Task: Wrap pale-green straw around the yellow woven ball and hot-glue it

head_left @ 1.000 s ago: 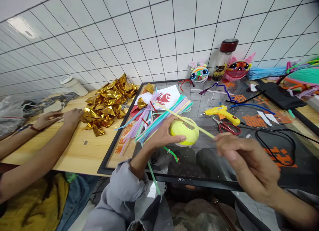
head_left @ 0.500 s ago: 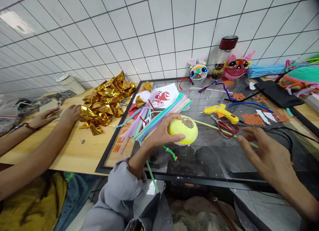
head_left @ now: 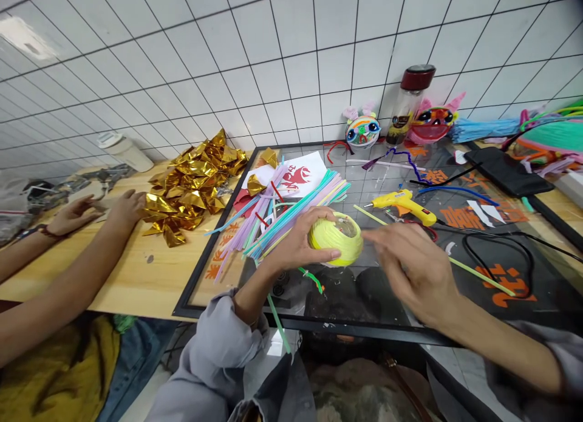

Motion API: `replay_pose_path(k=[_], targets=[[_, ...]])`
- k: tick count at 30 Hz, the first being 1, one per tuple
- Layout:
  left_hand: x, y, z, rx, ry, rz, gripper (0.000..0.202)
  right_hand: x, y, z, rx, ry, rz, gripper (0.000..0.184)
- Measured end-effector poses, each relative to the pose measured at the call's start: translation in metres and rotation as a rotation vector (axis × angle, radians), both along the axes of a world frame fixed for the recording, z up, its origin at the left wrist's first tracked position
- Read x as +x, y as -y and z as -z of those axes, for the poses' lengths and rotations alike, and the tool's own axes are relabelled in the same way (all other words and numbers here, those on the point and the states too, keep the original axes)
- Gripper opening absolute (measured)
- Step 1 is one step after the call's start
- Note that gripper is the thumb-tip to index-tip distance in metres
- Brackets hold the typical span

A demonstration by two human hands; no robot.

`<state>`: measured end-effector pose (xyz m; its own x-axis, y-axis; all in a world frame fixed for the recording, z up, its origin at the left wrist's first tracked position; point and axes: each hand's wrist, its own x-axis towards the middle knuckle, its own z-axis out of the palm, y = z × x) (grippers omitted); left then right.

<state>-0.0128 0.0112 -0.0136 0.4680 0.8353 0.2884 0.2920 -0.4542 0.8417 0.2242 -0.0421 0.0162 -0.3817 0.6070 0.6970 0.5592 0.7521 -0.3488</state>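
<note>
My left hand (head_left: 303, 243) is closed around a round hollow form wrapped in yellow yarn-like strands (head_left: 339, 243), its opening tilted up and showing a clear inside. My right hand (head_left: 416, 267) has come up to the form's right side, fingers curled and tips together at its edge. Whatever those fingertips hold, if anything, I cannot make out. Under the right hand a pale yellow-green strip (head_left: 483, 276) lies on the table and shows on both sides of it. Just behind that hand are a yellow glue gun (head_left: 405, 204) and red-handled scissors, mostly hidden.
A bundle of pastel strips (head_left: 296, 215) lies left of the form, beside a printed white paper (head_left: 303, 174). Gold foil pieces (head_left: 195, 179) are heaped farther left, near another person's hands (head_left: 122, 209). A bottle (head_left: 407, 106) and decorated animal faces (head_left: 363, 130) stand along the wall.
My right hand has moved left, from beside the scissors to the form's right edge, and its fingers have curled together. My left hand still holds the form, barely turned.
</note>
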Motion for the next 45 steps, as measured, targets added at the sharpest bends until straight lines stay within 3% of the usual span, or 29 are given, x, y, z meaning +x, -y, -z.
replay_pose_path(k=[3,7,13,19,27,45], targets=[[0.0,-0.001,0.0,0.03,-0.013,0.014,0.055,-0.018,-0.033,0.005,-0.089,-0.244,-0.027,0.031],[0.0,0.0,0.0,0.068,-0.019,0.045,0.055,-0.027,-0.056,0.022,-0.169,-0.362,-0.001,0.026],[0.002,0.002,0.002,0.044,0.003,0.055,0.059,-0.021,-0.051,0.037,-0.293,-0.407,0.013,0.029],[0.002,0.002,0.004,0.014,0.025,0.075,0.061,-0.025,-0.047,0.038,-0.358,-0.38,-0.049,0.042],[0.0,0.001,0.001,0.038,-0.031,0.067,0.061,-0.025,-0.045,0.035,-0.377,-0.334,-0.125,0.043],[0.0,-0.001,0.009,-0.001,0.105,0.092,0.054,-0.024,-0.037,0.032,-0.169,-0.226,-0.117,0.032]])
